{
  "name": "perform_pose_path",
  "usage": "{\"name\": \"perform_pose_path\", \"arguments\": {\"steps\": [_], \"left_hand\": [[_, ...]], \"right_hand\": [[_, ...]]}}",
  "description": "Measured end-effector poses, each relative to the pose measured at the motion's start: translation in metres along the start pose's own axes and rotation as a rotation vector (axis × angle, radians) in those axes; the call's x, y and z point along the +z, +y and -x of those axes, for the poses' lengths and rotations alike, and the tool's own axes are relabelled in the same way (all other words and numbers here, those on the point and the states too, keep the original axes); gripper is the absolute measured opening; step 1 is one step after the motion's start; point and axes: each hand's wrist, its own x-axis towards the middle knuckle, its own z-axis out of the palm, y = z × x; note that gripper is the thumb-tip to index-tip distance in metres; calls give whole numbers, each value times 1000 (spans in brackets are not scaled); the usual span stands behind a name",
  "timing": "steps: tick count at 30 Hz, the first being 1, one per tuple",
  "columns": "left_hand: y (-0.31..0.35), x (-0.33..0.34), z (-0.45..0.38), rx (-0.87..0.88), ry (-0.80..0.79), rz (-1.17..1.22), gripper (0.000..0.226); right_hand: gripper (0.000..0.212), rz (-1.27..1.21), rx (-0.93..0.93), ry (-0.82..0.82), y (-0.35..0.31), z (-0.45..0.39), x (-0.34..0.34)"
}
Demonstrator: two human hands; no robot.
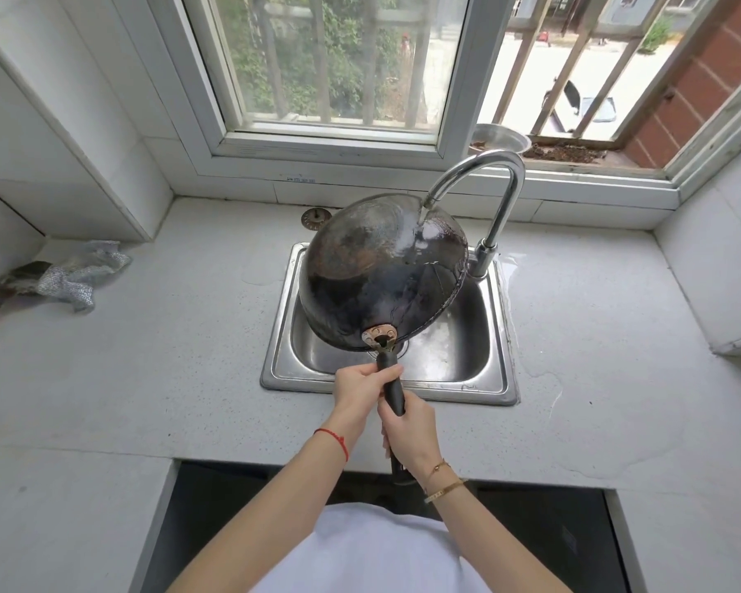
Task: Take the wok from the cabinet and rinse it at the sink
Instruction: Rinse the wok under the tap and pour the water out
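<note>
Head view: left hand point(360, 385) and right hand point(409, 430) curl fingers round the handle of the wok point(377, 271), upturned over the sink point(495, 336) under running tap point(484, 186).

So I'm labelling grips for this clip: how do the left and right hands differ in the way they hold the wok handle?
The left hand grips the handle higher up, nearer the wok; the right hand grips lower, near the handle's end. The left wrist wears a red string; the right wrist wears gold bracelets. Both curl round the same handle, holding the wok bottom-up under the running faucet.
</note>
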Motion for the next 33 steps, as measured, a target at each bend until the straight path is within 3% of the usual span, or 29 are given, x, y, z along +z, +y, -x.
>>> {"name": "perform_pose_path", "arguments": {"steps": [15, 33], "left_hand": [[19, -2, -19, 29, 53, -55, 10], [-12, 1, -3, -17, 26, 27, 24]], "right_hand": [[18, -56, -15, -24, -13, -21, 3], [17, 10, -39, -21, 9, 2, -3]]}}
